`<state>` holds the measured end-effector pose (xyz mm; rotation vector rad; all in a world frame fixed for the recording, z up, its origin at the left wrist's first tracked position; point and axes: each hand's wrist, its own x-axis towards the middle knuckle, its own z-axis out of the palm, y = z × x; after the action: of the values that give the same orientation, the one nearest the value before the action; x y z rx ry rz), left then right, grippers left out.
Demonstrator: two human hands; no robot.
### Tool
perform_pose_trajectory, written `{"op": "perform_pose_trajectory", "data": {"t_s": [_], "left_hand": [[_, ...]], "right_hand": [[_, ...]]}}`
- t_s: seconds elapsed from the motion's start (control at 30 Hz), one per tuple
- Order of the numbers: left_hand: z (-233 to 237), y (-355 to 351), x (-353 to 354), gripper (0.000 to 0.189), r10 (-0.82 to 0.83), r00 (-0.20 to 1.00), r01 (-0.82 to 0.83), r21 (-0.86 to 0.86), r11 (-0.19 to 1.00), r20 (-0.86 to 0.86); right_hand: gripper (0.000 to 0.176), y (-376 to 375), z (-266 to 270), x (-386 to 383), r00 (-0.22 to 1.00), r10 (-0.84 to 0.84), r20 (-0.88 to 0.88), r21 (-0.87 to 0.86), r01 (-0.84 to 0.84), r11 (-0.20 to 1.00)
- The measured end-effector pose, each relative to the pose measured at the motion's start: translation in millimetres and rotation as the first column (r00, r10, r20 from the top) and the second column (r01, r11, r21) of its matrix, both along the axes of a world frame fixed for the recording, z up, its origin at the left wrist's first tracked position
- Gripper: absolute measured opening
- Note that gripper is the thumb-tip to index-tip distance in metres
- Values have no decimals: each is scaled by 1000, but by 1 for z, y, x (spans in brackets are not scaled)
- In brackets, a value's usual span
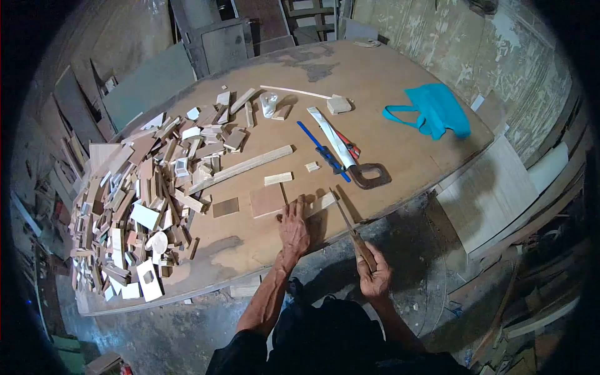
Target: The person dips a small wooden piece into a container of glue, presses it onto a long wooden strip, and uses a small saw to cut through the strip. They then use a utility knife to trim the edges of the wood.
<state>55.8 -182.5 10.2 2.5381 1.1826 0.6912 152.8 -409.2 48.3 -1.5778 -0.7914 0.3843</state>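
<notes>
My right hand (374, 274) is closed around the wooden handle of a small handsaw (355, 234), whose narrow blade points away from me. The blade lies across the right end of a pale wood piece (323, 203) near the table's front edge. My left hand (294, 228) bears down on this piece's left part, fingers bent over it and partly hiding it. Beside my left fingers lies a square, light-brown board (267, 201). Just beyond that is a short pale block (278, 179), and a darker flat rectangle (225, 207) rests farther left.
A large heap of wood offcuts (147, 194) covers the table's left side, with a long strip (240, 169) reaching out of it. Ahead are a larger handsaw (369, 176), a blue bar clamp (325, 153), a clear cup (269, 105) and a turquoise bag (434, 112).
</notes>
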Motion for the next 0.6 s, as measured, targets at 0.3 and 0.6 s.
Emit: {"op": "perform_pose_trajectory", "data": {"t_s": [0.3, 0.6], "left_hand": [[16, -2, -2, 75, -30, 974, 35, 20, 999, -226], [1, -7, 2, 57, -39, 984, 42, 16, 999, -176]], "right_hand": [[36, 6, -12, 6, 992, 1, 128, -19, 1, 1000], [36, 10, -19, 5, 997, 13, -79, 4, -13, 1000]]}}
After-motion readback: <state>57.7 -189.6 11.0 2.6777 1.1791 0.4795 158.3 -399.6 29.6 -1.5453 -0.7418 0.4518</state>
